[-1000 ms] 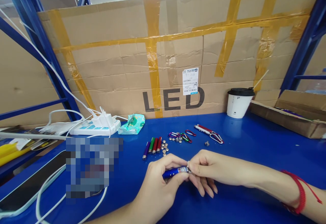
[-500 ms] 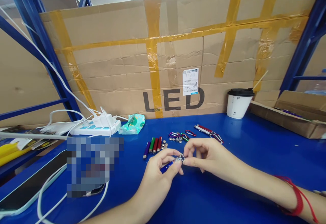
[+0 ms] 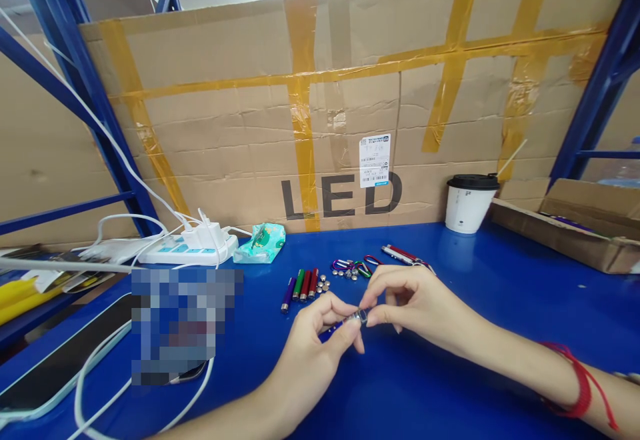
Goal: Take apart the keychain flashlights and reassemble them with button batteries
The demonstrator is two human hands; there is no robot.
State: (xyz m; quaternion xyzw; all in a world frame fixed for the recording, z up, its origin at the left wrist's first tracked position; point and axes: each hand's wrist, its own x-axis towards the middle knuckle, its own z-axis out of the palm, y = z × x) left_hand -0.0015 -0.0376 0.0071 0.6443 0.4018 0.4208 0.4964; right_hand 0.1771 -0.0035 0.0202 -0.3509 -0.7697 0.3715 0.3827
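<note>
My left hand [image 3: 320,340] is closed round a blue metal tube [image 3: 332,331] with a silver end that points up to the right. The thumb and forefinger of my right hand [image 3: 400,299] pinch at that silver end; whether a small part sits between them is hard to make out. Beyond my left hand lie a blue tube [image 3: 288,295], a green tube [image 3: 299,285] and red tubes [image 3: 309,285] side by side. Small silver button-like discs [image 3: 324,285] and coloured carabiner clips [image 3: 343,265] are behind the hands.
At the left are a phone [image 3: 65,360], white cables and a power strip [image 3: 175,252]. A green packet [image 3: 260,243] lies by the cardboard wall. To the right stand a lidded cup [image 3: 469,207] and an open carton [image 3: 575,243]; red and silver pens [image 3: 400,254] lie behind my right hand.
Both hands have shifted slightly to the right with the blue tube. My right fingertips now press closer onto its silver end.
</note>
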